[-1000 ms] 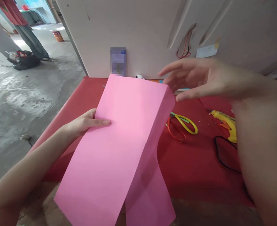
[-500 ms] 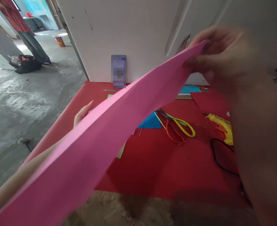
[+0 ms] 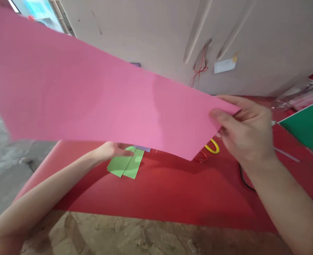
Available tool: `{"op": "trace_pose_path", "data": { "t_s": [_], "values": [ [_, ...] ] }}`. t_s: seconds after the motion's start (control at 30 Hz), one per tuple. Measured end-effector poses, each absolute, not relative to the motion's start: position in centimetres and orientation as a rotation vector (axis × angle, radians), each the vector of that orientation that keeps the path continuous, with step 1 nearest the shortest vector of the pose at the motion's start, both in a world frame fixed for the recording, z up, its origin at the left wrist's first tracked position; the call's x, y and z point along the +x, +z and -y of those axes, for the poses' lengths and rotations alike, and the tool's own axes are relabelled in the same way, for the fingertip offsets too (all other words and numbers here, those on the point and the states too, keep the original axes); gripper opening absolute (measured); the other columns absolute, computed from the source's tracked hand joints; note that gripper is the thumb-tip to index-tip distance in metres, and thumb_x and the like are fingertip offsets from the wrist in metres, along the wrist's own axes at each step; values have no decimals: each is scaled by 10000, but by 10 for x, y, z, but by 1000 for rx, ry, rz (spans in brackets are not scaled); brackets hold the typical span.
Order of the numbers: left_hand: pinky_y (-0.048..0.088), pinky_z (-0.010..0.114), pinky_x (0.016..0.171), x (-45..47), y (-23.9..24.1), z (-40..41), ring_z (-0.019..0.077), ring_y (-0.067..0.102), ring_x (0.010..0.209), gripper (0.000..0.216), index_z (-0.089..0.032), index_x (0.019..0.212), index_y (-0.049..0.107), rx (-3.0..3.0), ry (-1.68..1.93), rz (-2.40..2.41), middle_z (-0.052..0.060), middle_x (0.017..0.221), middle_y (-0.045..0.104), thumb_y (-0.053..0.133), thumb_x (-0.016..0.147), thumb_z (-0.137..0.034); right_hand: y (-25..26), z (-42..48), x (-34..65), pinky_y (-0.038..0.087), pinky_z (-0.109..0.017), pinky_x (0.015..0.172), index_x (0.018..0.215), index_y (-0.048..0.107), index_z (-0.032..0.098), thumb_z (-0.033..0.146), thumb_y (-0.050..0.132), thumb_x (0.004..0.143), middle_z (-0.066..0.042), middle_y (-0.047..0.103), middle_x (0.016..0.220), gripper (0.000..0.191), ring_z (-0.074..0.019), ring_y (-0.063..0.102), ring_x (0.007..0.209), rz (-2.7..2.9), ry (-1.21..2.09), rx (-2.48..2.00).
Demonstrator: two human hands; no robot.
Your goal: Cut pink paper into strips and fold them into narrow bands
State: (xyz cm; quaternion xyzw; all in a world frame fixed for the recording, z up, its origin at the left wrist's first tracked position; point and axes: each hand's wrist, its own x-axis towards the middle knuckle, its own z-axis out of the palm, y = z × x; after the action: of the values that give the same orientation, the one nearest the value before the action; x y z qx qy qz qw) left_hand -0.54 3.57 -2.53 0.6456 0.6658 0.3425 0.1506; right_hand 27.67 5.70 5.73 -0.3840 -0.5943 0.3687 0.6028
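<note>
A large pink paper sheet hangs in the air across the view, hiding much behind it. My right hand pinches its right edge between thumb and fingers. My left hand reaches under the sheet onto the red sheet that covers the table; its fingertips rest on a folded green paper. The upper part of my left hand is hidden by the pink sheet.
Yellow and red scissors handles peek out below the pink sheet beside my right hand. A black cable runs along the red sheet. A green board lies at the right. A white wall with red wires stands behind.
My right hand has swung the pink sheet up and over to the left, lifting it off the table. My left hand let go of it and moved down onto the green paper.
</note>
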Motion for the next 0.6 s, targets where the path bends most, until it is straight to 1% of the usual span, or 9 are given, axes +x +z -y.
{"op": "trace_pose_path", "data": {
  "t_s": [0.1, 0.17, 0.23, 0.33, 0.4, 0.47, 0.5, 0.53, 0.6],
  "values": [
    [567, 377, 833, 0, -18, -26, 207, 678, 949, 517, -201, 1040, 652, 1727, 1005, -1120, 69, 1038, 707, 660, 725, -611, 44, -45, 265, 349, -209, 384, 916, 718, 250, 221, 694, 748, 36, 625, 640, 172, -64, 461, 453, 1235, 1068, -988],
    [582, 376, 826, 5, -10, -19, 244, 679, 988, 537, -233, 1041, 666, 1412, 1082, -804, 62, 1043, 719, 708, 666, -615, 36, -36, 261, 331, -210, 347, 942, 718, 261, 278, 676, 768, 38, 607, 608, 179, -69, 438, 422, 1249, 1135, -1050],
    [584, 366, 842, 10, -4, -15, 255, 671, 1012, 490, -228, 1060, 670, 1141, 1180, -850, 61, 1041, 720, 717, 697, -554, 32, -29, 260, 400, -217, 384, 975, 714, 268, 345, 646, 798, 26, 637, 651, 204, -89, 504, 472, 1328, 1150, -1089],
    [565, 347, 909, 13, -1, -16, 260, 635, 1092, 521, -225, 1162, 626, 958, 1268, -1062, 63, 1109, 699, 764, 699, -421, 28, -26, 264, 528, -261, 578, 941, 720, 246, 383, 602, 827, -2, 687, 751, 213, -139, 637, 673, 1532, 984, -1178],
    [558, 363, 931, 12, -4, -20, 266, 619, 1120, 544, -225, 1208, 596, 947, 1283, -1119, 68, 1153, 681, 765, 711, -367, 25, -32, 273, 545, -293, 649, 949, 703, 213, 396, 530, 869, -33, 701, 825, 264, -163, 663, 734, 1627, 780, -1271],
    [564, 393, 921, 9, -7, -23, 282, 617, 1118, 539, -214, 1222, 585, 989, 1281, -1149, 79, 1165, 674, 751, 728, -354, 17, -43, 286, 546, -303, 634, 1113, 624, 186, 355, 427, 912, -76, 685, 1002, 328, -169, 664, 754, 1729, 553, -1428],
    [566, 406, 916, 8, -8, -24, 287, 617, 1116, 530, -210, 1224, 584, 1016, 1271, -1164, 81, 1168, 672, 742, 739, -355, 11, -48, 293, 548, -312, 653, 1220, 549, 177, 302, 404, 910, -101, 645, 1123, 365, -178, 661, 816, 1801, 432, -1522],
    [564, 414, 918, 7, -8, -24, 286, 619, 1112, 521, -209, 1224, 584, 1044, 1253, -1178, 80, 1168, 672, 736, 748, -356, 4, -53, 300, 548, -335, 716, 1291, 481, 165, 248, 411, 885, -125, 594, 1209, 420, -200, 645, 916, 1907, 294, -1644],
    [548, 418, 948, 5, -8, -23, 274, 623, 1106, 514, -216, 1228, 583, 1086, 1212, -1200, 70, 1162, 676, 730, 756, -358, -11, -61, 312, 517, -435, 815, 1283, 481, 123, 207, 478, 810, -177, 567, 1208, 481, -291, 586, 1054, 2015, 195, -1798]
  ]
}}
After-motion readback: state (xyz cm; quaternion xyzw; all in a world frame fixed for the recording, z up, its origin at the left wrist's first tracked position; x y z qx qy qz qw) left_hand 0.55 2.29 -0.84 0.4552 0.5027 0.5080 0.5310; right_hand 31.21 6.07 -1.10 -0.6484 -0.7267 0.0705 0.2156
